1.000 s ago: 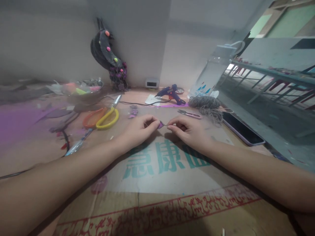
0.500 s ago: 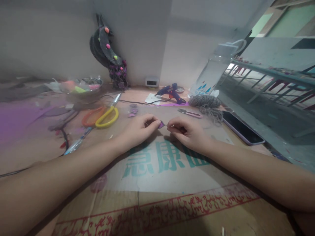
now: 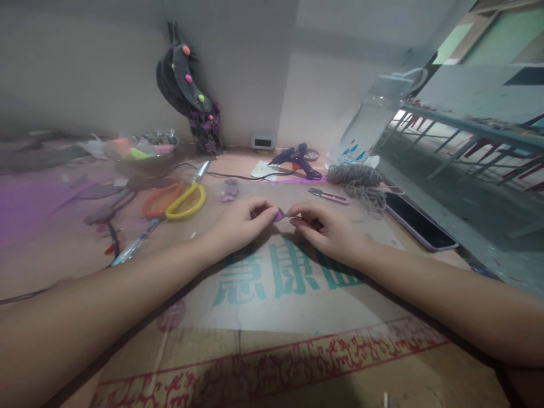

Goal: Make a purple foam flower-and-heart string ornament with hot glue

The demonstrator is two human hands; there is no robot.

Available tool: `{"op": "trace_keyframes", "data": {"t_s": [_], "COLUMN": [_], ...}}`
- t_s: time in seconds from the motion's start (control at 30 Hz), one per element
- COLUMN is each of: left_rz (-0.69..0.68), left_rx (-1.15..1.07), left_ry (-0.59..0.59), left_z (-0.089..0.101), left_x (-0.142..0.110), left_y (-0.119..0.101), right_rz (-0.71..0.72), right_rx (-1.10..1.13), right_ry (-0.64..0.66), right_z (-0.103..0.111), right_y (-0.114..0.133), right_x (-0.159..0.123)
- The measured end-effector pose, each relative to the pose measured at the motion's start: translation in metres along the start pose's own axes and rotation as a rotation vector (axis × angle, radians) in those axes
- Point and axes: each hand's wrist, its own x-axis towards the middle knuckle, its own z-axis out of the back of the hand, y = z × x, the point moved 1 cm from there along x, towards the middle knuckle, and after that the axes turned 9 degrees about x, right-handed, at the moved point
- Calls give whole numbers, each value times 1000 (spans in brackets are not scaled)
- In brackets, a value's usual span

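Observation:
My left hand (image 3: pixel 249 224) pinches a small purple piece (image 3: pixel 279 215), perhaps felt, between thumb and forefinger. The purple piece tapers to a dark tip on its right side. At that tip are the bent fingertips of my right hand (image 3: pixel 323 229), thumb below and forefinger above; what lies between them is too small to make out. Both hands are above a pale sheet with green characters (image 3: pixel 293 272). Just beyond the left hand lie small purple pieces (image 3: pixel 230 191). Thread snips (image 3: pixel 329 196) with a pink handle rest beyond the right hand.
Scissors (image 3: pixel 187 204) with orange and yellow handles lie left, near a pen (image 3: pixel 136 243). At the back are a blue glue gun (image 3: pixel 297 158), a small clock (image 3: pixel 263 141) and a decorated grey crescent (image 3: pixel 187 85). Grey yarn (image 3: pixel 355 180), a bottle (image 3: pixel 361 124) and a phone (image 3: pixel 419 221) stand or lie right.
The right fingertips have shifted slightly, the forefinger now reaching closer to the purple piece and the thumb a little apart below it. The left hand keeps its pinch.

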Motion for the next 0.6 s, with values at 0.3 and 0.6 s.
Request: {"op": "trace_keyframes", "data": {"t_s": [0.3, 0.6], "left_rz": [-3, -2], "left_rx": [17, 3], "left_ry": [-9, -5], "left_z": [0, 0], "left_x": [0, 0], "left_y": [1, 0], "right_rz": [5, -8], "right_rx": [-4, -10], "right_ry": [24, 27], "right_z": [2, 1], "right_y": [2, 1], "right_x": [1, 1]}}
